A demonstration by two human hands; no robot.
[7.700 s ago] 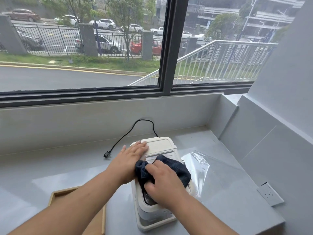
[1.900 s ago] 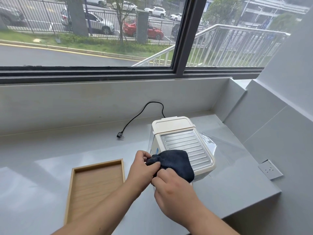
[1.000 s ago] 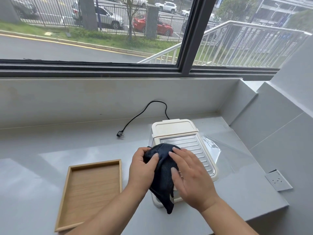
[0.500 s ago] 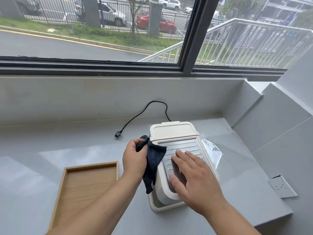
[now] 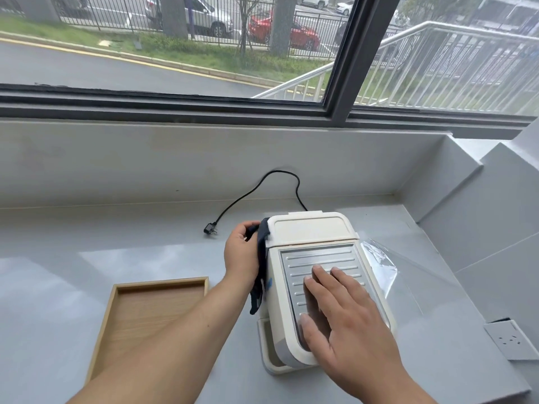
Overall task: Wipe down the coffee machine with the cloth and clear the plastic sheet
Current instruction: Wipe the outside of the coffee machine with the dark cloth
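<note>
Left grip [image 5: 241, 252], clutching cloth [image 5: 260, 272], slid toward 12 o'clock — right grip [image 5: 347, 325] flat, nearer plastic sheet [image 5: 388, 275] at 3 o'clock.

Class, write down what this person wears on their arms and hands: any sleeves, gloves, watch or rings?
The left forearm and right forearm are bare to the frame edge: no sleeves in view. The left hand and right hand wear no gloves; no watch, bracelet or ring shows.
</note>
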